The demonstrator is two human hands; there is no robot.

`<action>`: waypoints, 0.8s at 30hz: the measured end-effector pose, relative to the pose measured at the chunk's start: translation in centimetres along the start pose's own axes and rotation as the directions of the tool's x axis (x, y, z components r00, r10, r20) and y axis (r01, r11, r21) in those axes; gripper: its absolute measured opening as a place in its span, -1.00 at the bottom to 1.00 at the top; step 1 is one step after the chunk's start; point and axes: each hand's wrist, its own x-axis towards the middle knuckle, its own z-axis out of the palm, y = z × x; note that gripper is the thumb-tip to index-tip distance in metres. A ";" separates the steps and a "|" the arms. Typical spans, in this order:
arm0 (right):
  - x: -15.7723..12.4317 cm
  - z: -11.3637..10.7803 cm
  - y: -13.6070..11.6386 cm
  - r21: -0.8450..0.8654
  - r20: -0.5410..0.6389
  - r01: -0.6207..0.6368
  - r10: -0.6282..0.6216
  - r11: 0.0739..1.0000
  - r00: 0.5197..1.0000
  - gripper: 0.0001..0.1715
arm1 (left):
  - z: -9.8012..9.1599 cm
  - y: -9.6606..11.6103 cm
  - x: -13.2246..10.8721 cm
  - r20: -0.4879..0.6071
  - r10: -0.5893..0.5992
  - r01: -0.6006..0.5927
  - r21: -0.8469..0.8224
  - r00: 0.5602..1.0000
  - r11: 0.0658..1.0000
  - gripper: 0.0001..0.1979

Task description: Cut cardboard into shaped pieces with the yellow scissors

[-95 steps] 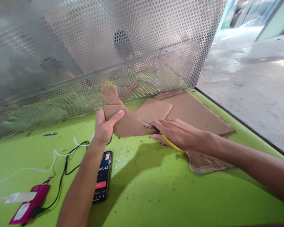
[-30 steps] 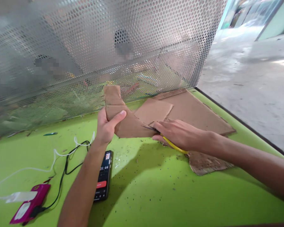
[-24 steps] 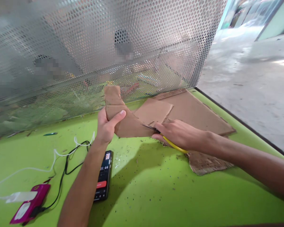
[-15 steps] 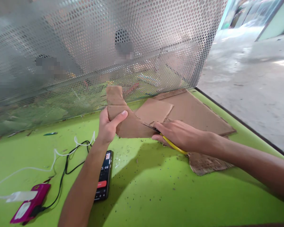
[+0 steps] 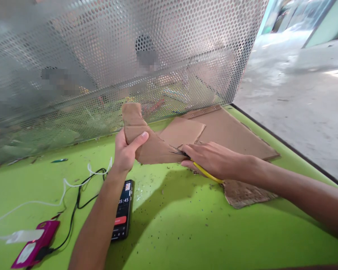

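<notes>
My left hand (image 5: pixel 126 150) grips a curved piece of brown cardboard (image 5: pixel 154 148) by its left side, thumb on the face and fingers behind. The piece is held above the green table, its narrow end pointing up. In my right hand (image 5: pixel 208 157) are scissors (image 5: pixel 204 171) with yellow handles, fingers closed round them. Their dark blades lie against the right end of the cardboard piece, pointing left; how far they are parted I cannot tell. Beyond my right hand lie a small cardboard sheet (image 5: pixel 183 131) and a larger cardboard sheet (image 5: pixel 231 135).
A perforated metal screen (image 5: pixel 107 48) stands along the table's back, with people blurred behind it. On the green table (image 5: pixel 169 232) are a phone (image 5: pixel 124 210), a pink device (image 5: pixel 36 243) with cables, a green pen-like object (image 5: pixel 59 160) and a torn cardboard scrap (image 5: pixel 245 193).
My left hand and the upper end of the cardboard piece have shifted slightly left, tilting the piece a little. The scissors stay in almost the same place at its right end.
</notes>
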 end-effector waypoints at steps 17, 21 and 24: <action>0.4 0.5 -0.3 -0.011 0.019 -0.088 0.088 0.996 0.996 -0.52 | 0.3 0.7 -0.2 -0.020 -0.027 0.027 -0.008 0.999 1.000 -0.70; 0.1 0.4 -0.3 0.021 -0.049 -0.046 0.047 0.999 0.998 -0.53 | 0.4 0.6 -0.2 0.007 -0.017 0.018 -0.020 1.000 1.000 -0.71; 0.0 0.2 -0.3 0.016 -0.063 -0.027 0.028 0.999 0.998 -0.57 | 0.4 0.5 -0.3 0.007 -0.016 0.017 -0.025 1.000 1.000 -0.71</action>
